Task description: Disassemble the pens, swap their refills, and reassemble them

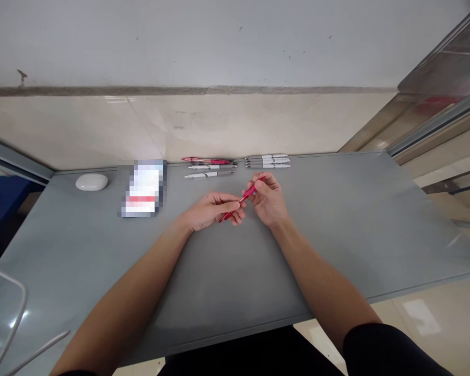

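A red pen [242,199] is held slantwise above the grey table by both hands. My left hand [215,210] pinches its lower left end between thumb and fingers. Around the upper right end, by the pink-red grip, my right hand [268,197] is closed. Beyond the hands lies another red pen [207,161] against the wall edge. Two white-and-grey pens [209,175] lie just in front of it. Several more white pens [268,161] lie side by side to the right of these.
On the left of the grey table [337,224] is a blurred-out flat object [143,188], with a white computer mouse [91,181] farther left. A white cable [21,297] loops at the lower left. A wall [219,120] bounds the table's far edge.
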`<state>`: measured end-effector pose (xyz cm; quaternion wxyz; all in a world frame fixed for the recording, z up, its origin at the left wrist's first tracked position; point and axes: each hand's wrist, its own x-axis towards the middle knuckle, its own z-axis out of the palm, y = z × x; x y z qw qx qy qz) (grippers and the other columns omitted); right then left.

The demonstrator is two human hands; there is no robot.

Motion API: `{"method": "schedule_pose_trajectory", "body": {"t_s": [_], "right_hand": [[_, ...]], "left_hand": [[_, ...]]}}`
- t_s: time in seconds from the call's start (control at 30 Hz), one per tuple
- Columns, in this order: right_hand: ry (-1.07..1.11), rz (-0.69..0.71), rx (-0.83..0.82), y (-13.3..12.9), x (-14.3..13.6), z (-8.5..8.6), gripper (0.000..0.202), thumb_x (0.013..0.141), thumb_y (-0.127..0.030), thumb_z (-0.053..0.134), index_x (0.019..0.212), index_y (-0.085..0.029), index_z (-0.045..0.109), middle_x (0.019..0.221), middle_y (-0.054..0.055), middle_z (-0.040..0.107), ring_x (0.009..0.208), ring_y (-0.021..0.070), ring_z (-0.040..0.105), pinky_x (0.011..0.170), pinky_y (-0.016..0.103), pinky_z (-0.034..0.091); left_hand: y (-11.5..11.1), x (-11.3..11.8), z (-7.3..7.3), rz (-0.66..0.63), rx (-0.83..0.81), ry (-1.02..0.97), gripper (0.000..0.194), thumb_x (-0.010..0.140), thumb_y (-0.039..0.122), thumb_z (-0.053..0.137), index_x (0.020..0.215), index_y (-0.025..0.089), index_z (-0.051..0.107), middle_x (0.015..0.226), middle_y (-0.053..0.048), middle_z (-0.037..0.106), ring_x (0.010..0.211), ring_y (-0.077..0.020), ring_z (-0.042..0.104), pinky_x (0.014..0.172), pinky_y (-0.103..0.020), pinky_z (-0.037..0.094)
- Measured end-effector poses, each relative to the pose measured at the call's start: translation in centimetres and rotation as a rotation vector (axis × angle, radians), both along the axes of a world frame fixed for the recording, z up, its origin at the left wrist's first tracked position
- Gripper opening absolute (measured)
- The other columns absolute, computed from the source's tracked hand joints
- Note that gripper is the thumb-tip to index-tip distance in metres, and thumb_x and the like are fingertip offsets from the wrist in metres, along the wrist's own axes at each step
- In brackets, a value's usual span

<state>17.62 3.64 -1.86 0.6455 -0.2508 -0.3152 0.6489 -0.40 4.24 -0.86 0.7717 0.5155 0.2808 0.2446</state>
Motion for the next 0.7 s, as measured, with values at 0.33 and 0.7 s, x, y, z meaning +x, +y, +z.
{"method": "schedule_pose_trajectory", "body": {"t_s": [0.33,0.7], "right_hand": [[-0.001,-0.007,-0.011,-0.07,0.08,0.11,0.019,0.068,-0.018,0.077,0.08,-0.025,0.064,0.086,-0.006,0.06,0.072,0.0059,0.06,0.067,0.021,0.059],[-0.013,0.005,-0.005,-0.07,0.0,0.18,0.02,0.068,-0.019,0.078,0.075,-0.025,0.059,0.081,-0.008,0.057,0.068,0.0049,0.058,0.065,0.021,0.059]], "left_hand": [[0.02,0.16,-0.3,0.014,-0.001,-0.034,0.022,0.087,0.031,0.064,0.098,0.012,0.069,0.083,-0.008,0.071,0.074,-0.0155,0.068,0.068,-0.026,0.054],[0.2,-0.08,0.03,-0.031,-0.071,-0.031,0.023,0.087,0.031,0.064,0.098,0.011,0.069,0.085,-0.009,0.072,0.076,-0.0166,0.069,0.07,-0.027,0.055]]}}
